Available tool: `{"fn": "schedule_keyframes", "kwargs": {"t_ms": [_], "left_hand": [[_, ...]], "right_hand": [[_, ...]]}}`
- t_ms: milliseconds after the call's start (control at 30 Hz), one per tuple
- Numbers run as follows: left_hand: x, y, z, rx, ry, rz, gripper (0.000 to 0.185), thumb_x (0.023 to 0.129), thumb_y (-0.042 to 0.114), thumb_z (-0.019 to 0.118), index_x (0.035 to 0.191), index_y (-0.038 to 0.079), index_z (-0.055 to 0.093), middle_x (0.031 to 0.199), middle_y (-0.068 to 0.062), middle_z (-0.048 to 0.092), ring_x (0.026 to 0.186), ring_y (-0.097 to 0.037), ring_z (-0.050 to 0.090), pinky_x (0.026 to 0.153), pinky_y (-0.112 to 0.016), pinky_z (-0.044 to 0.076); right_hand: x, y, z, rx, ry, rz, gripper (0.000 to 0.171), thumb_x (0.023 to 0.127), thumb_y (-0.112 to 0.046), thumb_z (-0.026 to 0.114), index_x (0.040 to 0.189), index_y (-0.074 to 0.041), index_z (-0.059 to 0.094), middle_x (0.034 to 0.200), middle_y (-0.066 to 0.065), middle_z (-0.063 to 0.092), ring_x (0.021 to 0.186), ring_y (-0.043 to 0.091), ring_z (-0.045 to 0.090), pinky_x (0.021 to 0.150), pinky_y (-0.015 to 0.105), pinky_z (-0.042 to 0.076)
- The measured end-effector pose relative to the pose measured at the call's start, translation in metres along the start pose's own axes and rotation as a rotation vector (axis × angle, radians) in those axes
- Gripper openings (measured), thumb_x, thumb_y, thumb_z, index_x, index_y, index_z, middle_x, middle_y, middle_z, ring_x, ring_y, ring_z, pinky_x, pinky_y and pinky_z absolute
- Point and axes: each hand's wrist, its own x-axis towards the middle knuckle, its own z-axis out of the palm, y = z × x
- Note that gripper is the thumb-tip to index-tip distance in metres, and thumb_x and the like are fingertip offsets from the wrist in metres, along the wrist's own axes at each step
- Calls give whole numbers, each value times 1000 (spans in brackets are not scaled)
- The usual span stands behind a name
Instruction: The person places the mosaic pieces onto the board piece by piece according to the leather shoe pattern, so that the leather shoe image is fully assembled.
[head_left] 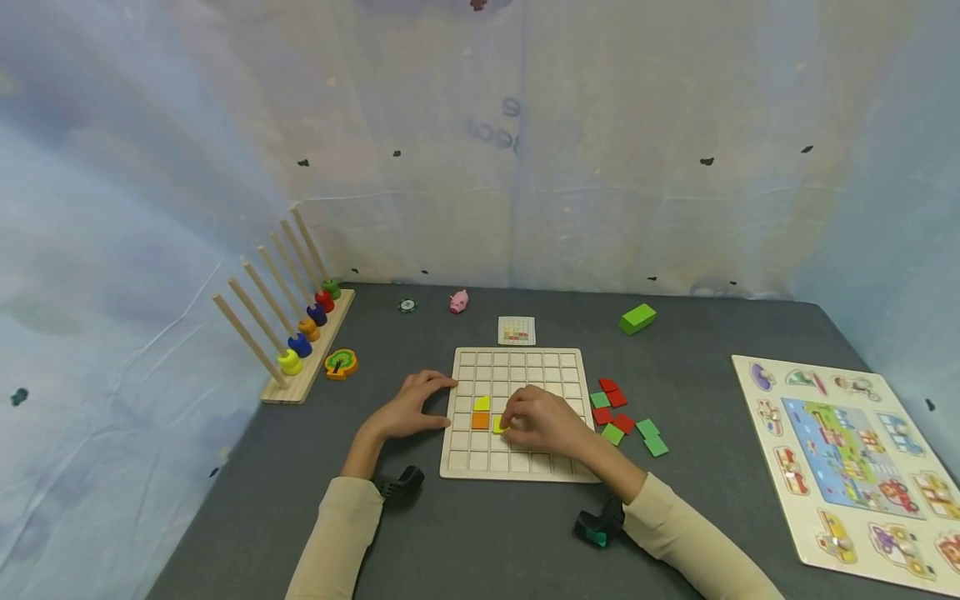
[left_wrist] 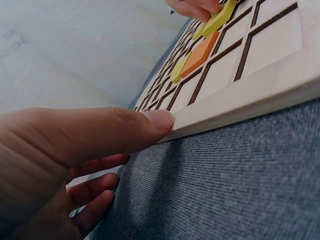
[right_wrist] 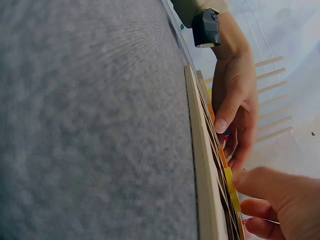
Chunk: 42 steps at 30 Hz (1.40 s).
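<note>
A wooden grid board (head_left: 459,463) lies flat on the dark table. My right hand (head_left: 547,423) is over its middle, pinching a small yellow tile (head_left: 497,425) between thumb and fingertips; in the left wrist view this yellow tile (left_wrist: 220,19) sits tilted at the grid, beside the orange tile (left_wrist: 200,54). On the board, left of my right hand, are an orange square tile (head_left: 480,421) and, just above it, a yellow tile (head_left: 482,403) with a slanted edge. My left hand (head_left: 408,408) rests at the board's left edge, thumb tip (left_wrist: 161,120) touching the rim, fingers relaxed.
Right of the board lie several red tiles (head_left: 623,423) and green tiles (head_left: 656,447). A pattern card (head_left: 517,331) lies behind it. Further out are a peg stand (head_left: 300,385), tree piece (head_left: 341,363), toy pig (head_left: 459,302), round token (head_left: 407,306), green block (head_left: 637,319) and picture puzzle (head_left: 780,492).
</note>
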Motion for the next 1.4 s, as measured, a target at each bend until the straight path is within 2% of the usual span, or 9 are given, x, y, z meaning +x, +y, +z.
{"fn": "schedule_keyframes", "kwargs": {"t_ms": [133, 500, 733, 900, 1100, 1267, 1400], "left_hand": [[0, 0, 0, 3, 3, -5, 61, 79, 24, 74, 135, 16, 50, 134, -8, 41, 124, -29, 30, 100, -54, 28], [1, 0, -1, 2, 7, 1, 60, 80, 22, 74, 134, 16, 50, 134, -8, 40, 123, -29, 30, 99, -54, 29], [1, 0, -1, 1, 0, 8, 61, 80, 23, 74, 135, 15, 49, 135, -9, 40, 124, -30, 30, 100, -55, 28], [1, -1, 0, 5, -4, 12, 61, 80, 23, 74, 135, 15, 49, 134, -8, 40, 124, -29, 30, 100, -54, 28], [0, 0, 0, 8, -2, 13, 61, 80, 23, 74, 135, 15, 49, 134, -8, 40, 124, -29, 30, 100, -54, 28], [0, 0, 0, 9, -2, 12, 61, 80, 23, 74, 135, 15, 49, 134, -9, 40, 124, -30, 30, 100, -54, 28], [-1, 1, -1, 7, -2, 11, 61, 80, 23, 74, 135, 15, 49, 134, -9, 40, 124, -30, 30, 100, -54, 28]], "right_hand": [[2, 0, 1, -34, 36, -49, 8, 74, -16, 77, 79, -15, 71, 86, -3, 62, 84, 11, 56, 74, 28, 47], [5, -1, 4, -66, 81, -51, 7, 75, -14, 78, 79, -15, 72, 84, -3, 63, 81, 13, 55, 73, 28, 46], [4, -3, 2, -24, 22, -37, 5, 78, -17, 76, 82, -16, 72, 87, -3, 63, 86, 12, 54, 77, 27, 46], [-1, 3, -12, 60, 19, -42, 11, 81, -13, 73, 92, -11, 71, 93, 1, 62, 85, 15, 55, 73, 27, 46], [-16, 22, -37, 135, 52, 25, 17, 82, -8, 70, 99, -8, 69, 98, 5, 62, 80, 19, 58, 66, 28, 47], [-34, 40, -55, 113, 71, 67, 18, 83, -7, 69, 101, -7, 68, 100, 6, 62, 79, 18, 58, 63, 33, 48], [-47, 53, -69, 82, 29, 106, 22, 83, -4, 69, 104, -6, 67, 102, 6, 61, 78, 19, 56, 63, 34, 47]]}}
